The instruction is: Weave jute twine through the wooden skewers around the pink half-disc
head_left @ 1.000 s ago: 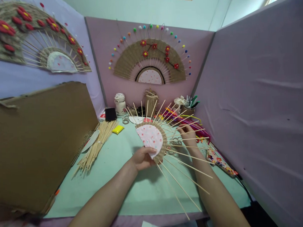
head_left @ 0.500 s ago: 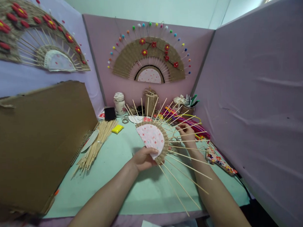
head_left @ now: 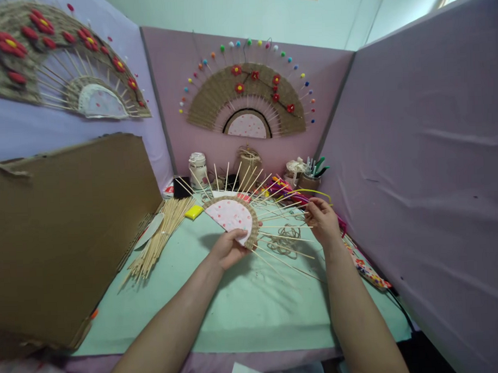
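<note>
My left hand [head_left: 230,248] grips the lower edge of a half-round fan frame [head_left: 229,213], thumb on top. The frame has a pink-and-white spotted cloth centre, a woven twine rim and thin wooden sticks fanning outward. On the right, by the outer ends of the sticks, is my right hand [head_left: 321,219], its thumb and fingers pinched together. Whatever is in that pinch is too small to make out. A loose tangle of twine [head_left: 287,242] lies on the table beneath the sticks.
A bundle of wooden sticks [head_left: 159,241] and a yellow packet [head_left: 194,212] lie left. Cardboard [head_left: 66,236] stands beside them. Along the back are a white jar [head_left: 198,171], a twine-wrapped container [head_left: 249,167] and a pot of tools [head_left: 310,180]. A finished fan [head_left: 209,101] hangs behind.
The fan frame has turned anticlockwise and shifted left in my left hand. My right hand has moved right, out from behind the sticks to their tips, uncovering the twine tangle.
</note>
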The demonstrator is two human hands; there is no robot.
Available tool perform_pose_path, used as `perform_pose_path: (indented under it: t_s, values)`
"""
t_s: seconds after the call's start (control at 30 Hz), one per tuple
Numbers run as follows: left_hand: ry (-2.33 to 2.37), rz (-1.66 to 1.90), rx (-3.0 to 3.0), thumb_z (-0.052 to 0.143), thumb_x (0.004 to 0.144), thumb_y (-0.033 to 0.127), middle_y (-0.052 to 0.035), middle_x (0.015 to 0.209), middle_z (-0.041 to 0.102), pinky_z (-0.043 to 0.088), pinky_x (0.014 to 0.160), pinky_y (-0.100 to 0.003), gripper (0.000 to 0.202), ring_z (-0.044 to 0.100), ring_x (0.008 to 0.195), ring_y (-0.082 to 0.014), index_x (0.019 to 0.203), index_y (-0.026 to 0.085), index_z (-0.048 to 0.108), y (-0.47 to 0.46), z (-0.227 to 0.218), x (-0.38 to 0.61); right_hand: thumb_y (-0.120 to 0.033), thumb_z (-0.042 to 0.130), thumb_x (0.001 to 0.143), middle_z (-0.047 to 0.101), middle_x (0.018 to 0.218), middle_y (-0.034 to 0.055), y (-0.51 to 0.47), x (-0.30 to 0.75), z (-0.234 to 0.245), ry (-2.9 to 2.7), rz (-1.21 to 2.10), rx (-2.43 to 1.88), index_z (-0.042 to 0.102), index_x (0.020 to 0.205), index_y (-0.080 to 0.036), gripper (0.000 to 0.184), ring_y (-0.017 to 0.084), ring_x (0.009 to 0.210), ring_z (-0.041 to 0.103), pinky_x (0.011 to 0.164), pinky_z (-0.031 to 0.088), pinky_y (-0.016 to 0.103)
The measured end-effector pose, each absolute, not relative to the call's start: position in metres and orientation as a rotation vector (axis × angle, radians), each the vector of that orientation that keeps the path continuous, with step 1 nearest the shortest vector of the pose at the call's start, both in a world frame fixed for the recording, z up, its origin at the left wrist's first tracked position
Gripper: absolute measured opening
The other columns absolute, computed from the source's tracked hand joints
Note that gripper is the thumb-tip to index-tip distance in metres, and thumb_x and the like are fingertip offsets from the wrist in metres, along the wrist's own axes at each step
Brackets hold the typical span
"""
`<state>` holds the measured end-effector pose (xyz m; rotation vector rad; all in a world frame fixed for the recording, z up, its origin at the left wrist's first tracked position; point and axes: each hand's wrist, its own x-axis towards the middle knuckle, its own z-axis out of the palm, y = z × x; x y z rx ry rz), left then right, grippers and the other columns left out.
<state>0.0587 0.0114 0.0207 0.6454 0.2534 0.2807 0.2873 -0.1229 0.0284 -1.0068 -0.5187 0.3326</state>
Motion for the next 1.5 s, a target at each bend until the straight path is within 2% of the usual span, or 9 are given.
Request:
perform_pose_path:
  t_s: [0.13, 0.3, 0.53, 0.67, 0.77, 0.9, 1.1, 1.5]
  values:
    - [0.294, 0.283, 0.618, 0.051, 0.069, 0.003, -0.0141, 0.1, 0.067, 0.047, 0.063, -0.028, 0.043, 0.06, 0.069, -0.0144, 0.112, 0.005, 0.056, 0.013, 0.019, 0.06, -0.024, 0.077, 0.058, 0.057, 0.07, -0.0036, -0.124, 0.283, 0.032, -0.569, 0.33, -0.924, 0.06, 0.083, -0.022, 0.031, 0.008, 0.061, 0.052, 0.054, 0.041, 0.02]
    - [0.291, 0.215, 0.63, 0.051, 0.069, 0.003, -0.014, 0.1, 0.067, 0.048, 0.064, -0.029, 0.047, 0.06, 0.066, -0.0144, 0.116, 0.006, 0.054, 0.012, 0.017, 0.059, -0.025, 0.076, 0.058, 0.057, 0.068, -0.0043, -0.121, 0.289, 0.026, -0.535, 0.266, -0.944, 0.059, 0.082, -0.021, 0.03, 0.007, 0.057, 0.051, 0.054, 0.041, 0.021]
    - [0.299, 0.113, 0.625, 0.052, 0.069, 0.005, -0.0126, 0.097, 0.068, 0.047, 0.066, -0.029, 0.047, 0.062, 0.073, -0.0157, 0.115, 0.008, 0.056, 0.001, 0.022, 0.053, -0.034, 0.073, 0.057, 0.051, 0.058, -0.0054, -0.104, 0.289, 0.007, -0.461, 0.16, -1.243, 0.057, 0.076, -0.019, 0.03, 0.008, 0.048, 0.042, 0.044, 0.032, 0.022]
    - [0.149, -0.024, 0.707, 0.055, 0.069, 0.009, -0.0143, 0.098, 0.068, 0.047, 0.067, -0.029, 0.044, 0.063, 0.079, -0.0185, 0.113, 0.01, 0.059, -0.014, 0.016, 0.052, -0.033, 0.066, 0.064, 0.056, 0.071, -0.0019, -0.089, 0.261, -0.002, -0.573, 0.007, -1.352, 0.056, 0.076, -0.019, 0.022, 0.011, 0.061, 0.049, 0.056, 0.039, 0.025]
    - [0.086, -0.107, 0.762, 0.057, 0.067, 0.01, -0.0153, 0.097, 0.068, 0.047, 0.065, -0.029, 0.045, 0.063, 0.081, -0.0209, 0.112, 0.01, 0.061, -0.023, 0.007, 0.053, -0.032, 0.063, 0.066, 0.058, 0.075, -0.0005, -0.082, 0.243, -0.006, -0.65, 0.05, -1.372, 0.056, 0.079, -0.019, 0.02, 0.013, 0.067, 0.052, 0.062, 0.042, 0.027]
    - [0.105, -0.084, 0.776, 0.059, 0.063, 0.008, -0.0142, 0.092, 0.069, 0.047, 0.064, -0.03, 0.044, 0.063, 0.072, -0.0189, 0.106, 0.01, 0.063, -0.025, 0.003, 0.055, -0.033, 0.061, 0.068, 0.059, 0.075, -0.0002, -0.08, 0.239, -0.01, -0.67, 0.088, -1.404, 0.056, 0.082, -0.019, 0.02, 0.015, 0.068, 0.053, 0.063, 0.043, 0.029]
    - [-0.013, 0.064, 0.716, 0.056, 0.061, 0.007, -0.0159, 0.096, 0.068, 0.046, 0.08, -0.038, 0.045, 0.064, 0.087, -0.025, 0.106, 0.007, 0.063, -0.024, 0.013, 0.056, -0.034, 0.059, 0.069, 0.057, 0.075, 0.0, -0.082, 0.247, -0.009, -0.657, 0.03, -1.428, 0.055, 0.079, -0.018, 0.02, 0.015, 0.067, 0.051, 0.063, 0.041, 0.029]
    - [0.063, 0.095, 0.679, 0.054, 0.061, 0.006, -0.017, 0.094, 0.068, 0.048, 0.07, -0.032, 0.05, 0.065, 0.082, -0.0235, 0.111, 0.005, 0.059, -0.019, 0.016, 0.055, -0.034, 0.061, 0.069, 0.057, 0.073, -0.0004, -0.087, 0.257, -0.003, -0.636, -0.056, -1.386, 0.056, 0.075, -0.019, 0.018, 0.013, 0.065, 0.049, 0.062, 0.04, 0.027]
